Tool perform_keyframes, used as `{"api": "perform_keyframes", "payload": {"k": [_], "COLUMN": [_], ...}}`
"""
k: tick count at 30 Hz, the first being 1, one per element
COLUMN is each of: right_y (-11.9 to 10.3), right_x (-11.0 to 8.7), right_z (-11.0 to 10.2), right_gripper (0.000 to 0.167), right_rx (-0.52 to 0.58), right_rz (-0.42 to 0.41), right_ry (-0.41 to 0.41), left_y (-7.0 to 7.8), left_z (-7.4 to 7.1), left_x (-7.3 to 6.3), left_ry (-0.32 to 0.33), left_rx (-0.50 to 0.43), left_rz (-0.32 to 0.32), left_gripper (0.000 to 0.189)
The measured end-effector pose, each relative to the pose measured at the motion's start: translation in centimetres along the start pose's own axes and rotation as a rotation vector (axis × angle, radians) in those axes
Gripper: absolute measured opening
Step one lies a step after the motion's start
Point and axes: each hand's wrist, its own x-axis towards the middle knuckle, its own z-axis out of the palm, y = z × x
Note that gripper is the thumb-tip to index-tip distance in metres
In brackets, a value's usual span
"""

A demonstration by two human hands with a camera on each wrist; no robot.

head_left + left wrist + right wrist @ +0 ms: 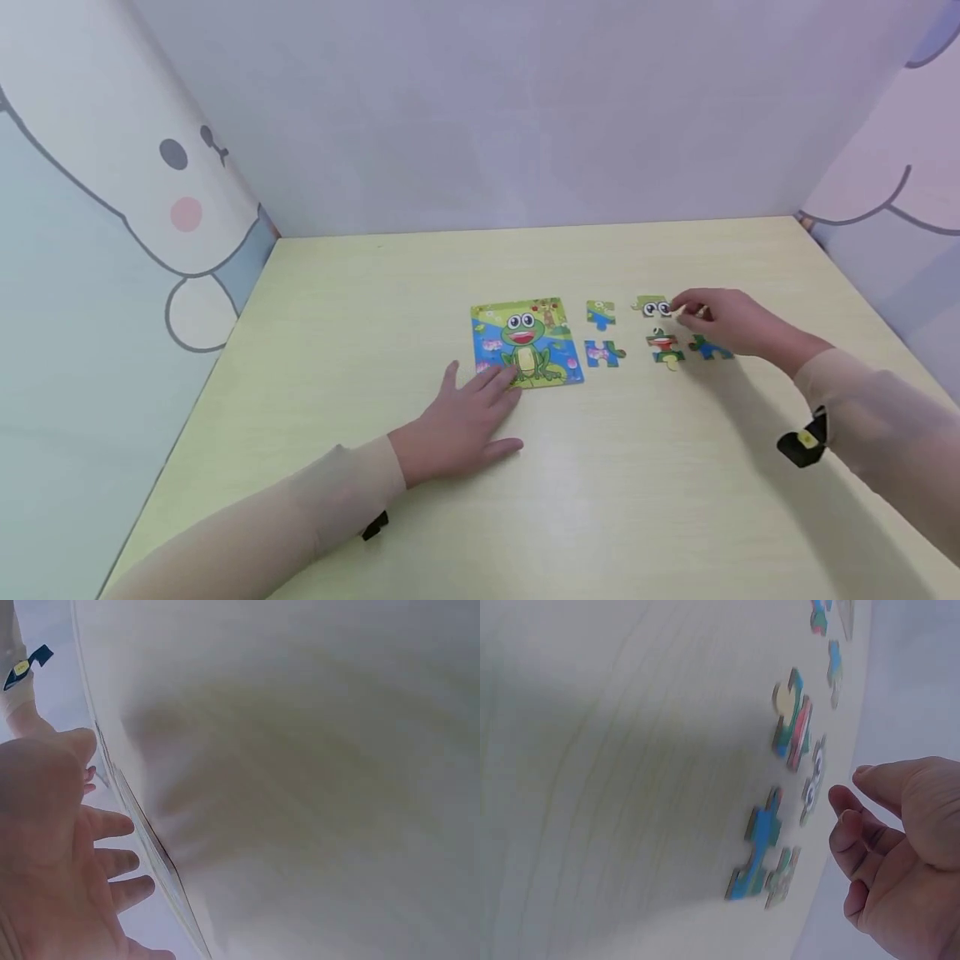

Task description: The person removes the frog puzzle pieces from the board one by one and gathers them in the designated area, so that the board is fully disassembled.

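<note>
My left hand lies flat, fingers spread, its fingertips over the near edge of a square frog picture board. My right hand is beside a puzzle piece with two cartoon eyes. In the right wrist view, the eye piece lies flat, and a small gap shows between thumb and loosely bent fingers. Closer to me are a red mouth piece and a blue-green piece. Another piece, hidden behind the right hand in the head view, shows in the right wrist view.
Between board and eye piece lie a yellow-blue piece and a blue piece with a pink flower. The pale wooden table meets a plain back wall. A side wall with a cartoon stands at the left.
</note>
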Motion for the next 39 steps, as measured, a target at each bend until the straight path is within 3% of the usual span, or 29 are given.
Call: {"api": "perform_keyframes", "payload": {"k": [9,15,21,28,39], "right_y": [-7.2,-11.6,-15.3,-17.3,-18.5], "right_x": [2.2,4.1,4.5,5.0,5.9], "right_z": [1.6,3.7,5.4,6.6,7.3], "right_gripper": [0.031,0.034,0.039,0.036,0.045], "right_rx": [0.073,0.051,0.028,-0.007,-0.076], "right_rz": [-0.106,-0.212,-0.311,-0.374,-0.303], "right_ry": [-0.048,-0.112,-0.184,-0.218,-0.267], "left_y": [-3.2,-4.0,-4.2,-4.3,-4.3], "left_z": [0.3,0.1,-0.3,-0.2,-0.2], "left_x": [-3.0,-3.3,-3.1,-2.9,-2.7], "left_ry": [0.043,0.030,0.002,-0.027,-0.033], "left_rx": [-0.019,-0.048,-0.097,-0.131,-0.141], "left_rz": [-0.047,-0.034,-0.021,-0.015,-0.018], "left_gripper": [0.070,0.070,0.071,0.072,0.072]}}
